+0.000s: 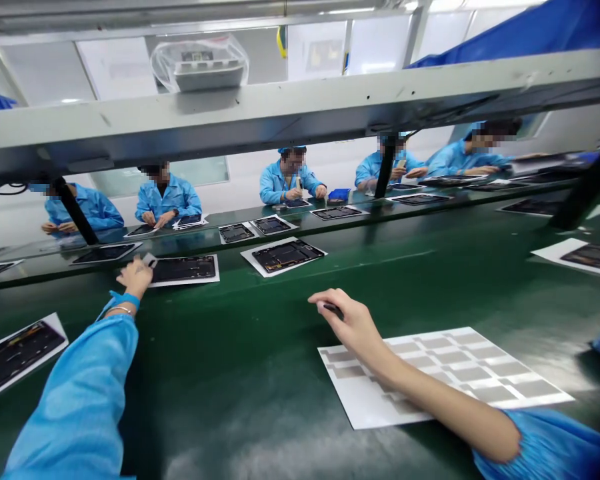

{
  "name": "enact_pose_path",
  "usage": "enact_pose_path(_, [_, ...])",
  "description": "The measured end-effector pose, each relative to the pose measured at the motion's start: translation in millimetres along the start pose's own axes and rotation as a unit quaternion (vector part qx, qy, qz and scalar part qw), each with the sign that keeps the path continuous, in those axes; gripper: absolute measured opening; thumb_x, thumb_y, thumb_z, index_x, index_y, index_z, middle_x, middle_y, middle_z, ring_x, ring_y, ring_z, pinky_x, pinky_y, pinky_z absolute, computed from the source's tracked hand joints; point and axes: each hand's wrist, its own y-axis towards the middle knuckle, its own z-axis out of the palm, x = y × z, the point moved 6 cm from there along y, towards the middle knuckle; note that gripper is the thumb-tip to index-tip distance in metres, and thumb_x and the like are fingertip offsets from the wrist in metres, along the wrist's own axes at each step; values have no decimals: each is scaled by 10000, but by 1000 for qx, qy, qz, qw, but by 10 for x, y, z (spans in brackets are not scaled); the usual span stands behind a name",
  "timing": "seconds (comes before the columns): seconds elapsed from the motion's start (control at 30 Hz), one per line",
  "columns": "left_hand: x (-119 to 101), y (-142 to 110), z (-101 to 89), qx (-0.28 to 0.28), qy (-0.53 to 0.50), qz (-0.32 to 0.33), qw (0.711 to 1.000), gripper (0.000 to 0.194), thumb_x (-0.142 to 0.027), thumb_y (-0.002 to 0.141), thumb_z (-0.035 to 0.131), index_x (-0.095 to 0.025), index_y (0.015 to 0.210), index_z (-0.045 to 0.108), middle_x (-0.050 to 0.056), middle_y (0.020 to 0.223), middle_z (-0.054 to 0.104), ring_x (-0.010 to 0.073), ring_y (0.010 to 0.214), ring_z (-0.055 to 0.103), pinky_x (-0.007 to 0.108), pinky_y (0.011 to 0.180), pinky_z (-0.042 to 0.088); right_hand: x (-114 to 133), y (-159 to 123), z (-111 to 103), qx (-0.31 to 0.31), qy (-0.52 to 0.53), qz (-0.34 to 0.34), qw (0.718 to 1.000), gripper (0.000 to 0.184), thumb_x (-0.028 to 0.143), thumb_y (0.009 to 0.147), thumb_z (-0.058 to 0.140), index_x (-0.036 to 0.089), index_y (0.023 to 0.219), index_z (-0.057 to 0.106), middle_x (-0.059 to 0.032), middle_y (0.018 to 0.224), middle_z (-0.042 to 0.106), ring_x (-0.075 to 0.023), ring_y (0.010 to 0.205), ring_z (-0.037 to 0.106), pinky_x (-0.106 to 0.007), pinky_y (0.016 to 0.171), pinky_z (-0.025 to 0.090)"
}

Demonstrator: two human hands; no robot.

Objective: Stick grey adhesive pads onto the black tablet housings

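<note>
My left hand (136, 275) reaches out to the far left. Its fingers are closed on a small grey piece (151, 260), beside the left end of a dark tablet housing (187, 268) that lies on a white sheet. My right hand (353, 321) hovers over the front of the bench with its fingers curled around a small dark object (333, 309), mostly hidden in the grip. Under my right forearm lies a white sheet of grey stickers (450, 357), set in rows. Another open tablet housing (287, 255) rests on white paper between and beyond my hands.
The green bench (220, 373) carries more tablet housings, one at the left edge (20, 350) and one at the right (593, 257). A grey overhead shelf (280, 110) crosses above on dark posts (75, 212). Several co-workers in blue (287, 180) sit across the bench.
</note>
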Motion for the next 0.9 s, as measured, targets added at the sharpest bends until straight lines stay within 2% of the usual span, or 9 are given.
enact_pose_path(0.07, [-100, 114, 142, -26, 29, -7, 999, 386, -212, 985, 468, -63, 1340, 493, 260, 1324, 544, 400, 1271, 482, 624, 991, 378, 25, -2, 9, 3, 2, 1, 1000, 216, 174, 898, 489, 238, 909, 695, -44, 830, 707, -217, 779, 641, -332, 699, 504])
enact_pose_path(0.13, [-352, 302, 373, -26, 42, 34, 998, 458, -106, 941, 415, -58, 1395, 452, 297, 1423, 471, 427, 1392, 348, 655, 1055, 276, 48, -10, 20, 7, 5, 3, 1000, 218, 158, 894, 492, 238, 908, 695, -43, 830, 705, -215, 782, 640, -330, 702, 505])
enact_pose_path(0.23, [-910, 624, 842, 34, 34, 176, 983, 500, -83, 926, 435, -211, 1406, 498, 130, 1515, 458, 275, 1452, 328, 467, 1174, 245, 53, -26, 32, 11, 11, 9, 1000, 210, 158, 897, 499, 238, 901, 693, -45, 820, 704, -216, 785, 641, -332, 705, 511])
enact_pose_path(0.3, [-1230, 822, 1113, 71, 25, 259, 963, 462, -89, 934, 452, -244, 1358, 549, 76, 1479, 512, 211, 1424, 384, 369, 1178, 267, 32, -35, 38, 12, 13, 18, 1000, 195, 185, 910, 503, 234, 908, 692, -49, 822, 704, -217, 795, 645, -336, 713, 520])
enact_pose_path(0.47, [-1546, 1230, 1407, 68, 24, 329, 942, 237, -81, 951, 468, -140, 1097, 645, 120, 1094, 687, 236, 1191, 574, 426, 1091, 381, -21, -39, 36, 14, 26, 58, 998, 206, 294, 938, 525, 214, 1049, 679, -74, 948, 714, -217, 863, 674, -357, 783, 540])
enact_pose_path(0.57, [-1584, 1279, 1386, 50, 32, 343, 938, 125, -158, 970, 510, -136, 966, 632, 58, 897, 659, 211, 945, 629, 442, 983, 460, 8, -20, 7, 22, 40, 70, 997, 260, 357, 978, 491, 227, 1072, 696, -64, 937, 731, -218, 892, 669, -351, 796, 527])
enact_pose_path(0.67, [-1649, 1129, 1227, 33, 45, 356, 933, 158, -100, 923, 471, -156, 877, 611, 69, 853, 641, 185, 837, 604, 374, 921, 474, 27, 30, -109, -2, 45, 87, 995, 357, 461, 991, 466, 228, 976, 735, -59, 911, 730, -224, 891, 662, -347, 796, 507])
enact_pose_path(0.77, [-1753, 831, 903, 7, 57, 351, 935, 214, -98, 916, 396, -165, 871, 595, 107, 902, 628, 196, 814, 584, 343, 819, 476, -27, 108, -275, -35, 53, 137, 988, 557, 610, 970, 422, 215, 755, 750, -58, 782, 688, -214, 774, 653, -346, 753, 486])
enact_pose_path(0.9, [-1970, 266, 288, -13, 47, 336, 941, 222, -193, 968, 362, -184, 902, 574, 90, 891, 579, 199, 741, 548, 320, 703, 447, -130, 216, -514, -96, 156, 198, 963, 685, 768, 877, 438, 198, 588, 686, -23, 516, 533, -161, 537, 545, -304, 568, 440])
